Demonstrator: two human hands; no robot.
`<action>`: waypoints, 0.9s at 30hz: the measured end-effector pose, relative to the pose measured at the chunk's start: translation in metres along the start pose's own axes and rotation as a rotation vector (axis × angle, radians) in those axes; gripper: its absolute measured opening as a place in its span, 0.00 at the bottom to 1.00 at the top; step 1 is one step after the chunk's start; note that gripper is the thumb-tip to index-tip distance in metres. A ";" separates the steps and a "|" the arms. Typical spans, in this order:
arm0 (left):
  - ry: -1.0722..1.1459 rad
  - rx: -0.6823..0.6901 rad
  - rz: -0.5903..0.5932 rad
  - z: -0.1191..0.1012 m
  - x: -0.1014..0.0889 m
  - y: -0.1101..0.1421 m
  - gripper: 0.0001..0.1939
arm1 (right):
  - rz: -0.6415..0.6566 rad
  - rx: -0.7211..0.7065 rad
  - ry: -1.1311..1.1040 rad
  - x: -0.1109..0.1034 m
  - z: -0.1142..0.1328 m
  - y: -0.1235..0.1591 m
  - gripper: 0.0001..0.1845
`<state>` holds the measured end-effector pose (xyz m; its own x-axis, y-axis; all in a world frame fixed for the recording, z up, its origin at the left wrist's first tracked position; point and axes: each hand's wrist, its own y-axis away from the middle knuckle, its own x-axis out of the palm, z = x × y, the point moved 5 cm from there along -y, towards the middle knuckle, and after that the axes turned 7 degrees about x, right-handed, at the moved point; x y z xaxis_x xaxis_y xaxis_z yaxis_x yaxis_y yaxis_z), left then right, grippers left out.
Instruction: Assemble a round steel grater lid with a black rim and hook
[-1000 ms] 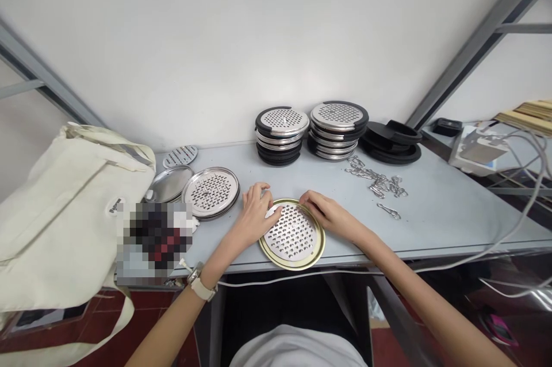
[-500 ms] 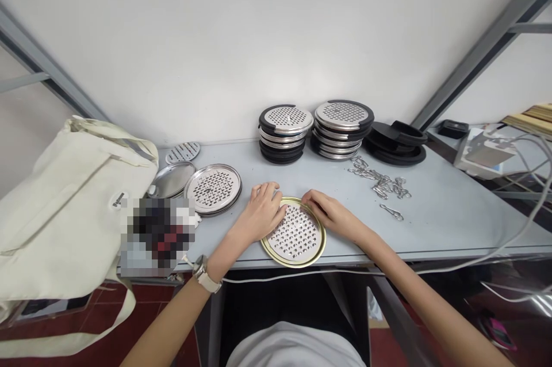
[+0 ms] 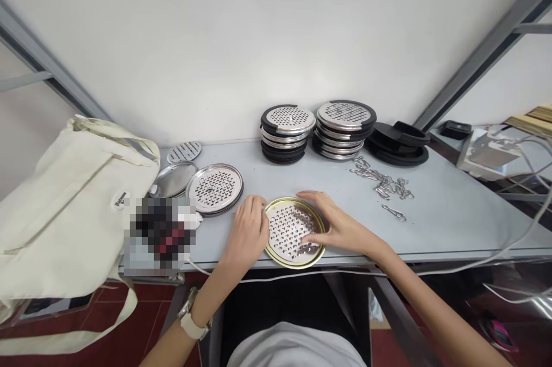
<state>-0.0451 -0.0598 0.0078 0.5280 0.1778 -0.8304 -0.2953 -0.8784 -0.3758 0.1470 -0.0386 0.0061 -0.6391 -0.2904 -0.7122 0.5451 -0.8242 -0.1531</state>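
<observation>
Two stacks, a left stack (image 3: 286, 136) and a right stack (image 3: 345, 132), stand behind the gold-rimmed dish (image 3: 295, 265); their top plates carry black edging, so I judge those units complete or nearly so. The dish sits on the grey table (image 3: 435, 211), near its front edge, a perforated disc (image 3: 285, 230) within its rim and no black edging. I rate this unit unfinished. Parts apparently remaining: a perforated plate (image 3: 215, 188) left of the dish, black rings (image 3: 399, 157) behind it to the right, metal clips (image 3: 382, 184) to its right. Left hand (image 3: 246, 230): fingers curled at the dish's left rim; I cannot tell whether they pinch. Right hand (image 3: 338, 226): thumb and fingers spread wide, fingertips at the far rim, thumb over the disc; thumb contact is unclear.
</observation>
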 end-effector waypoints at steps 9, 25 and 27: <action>0.113 -0.091 0.015 0.012 0.014 0.007 0.07 | 0.152 -0.016 0.125 0.018 0.017 0.000 0.45; 0.137 -0.041 0.019 0.010 0.012 0.005 0.08 | 0.217 -0.005 0.202 0.017 0.014 -0.007 0.38; 0.135 -0.044 0.014 0.010 0.012 0.005 0.08 | 0.204 -0.017 0.209 0.017 0.016 -0.007 0.37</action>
<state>-0.0482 -0.0578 -0.0086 0.6275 0.1061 -0.7714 -0.2697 -0.8997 -0.3432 0.1232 -0.0458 0.0059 -0.3910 -0.3412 -0.8548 0.6609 -0.7505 -0.0028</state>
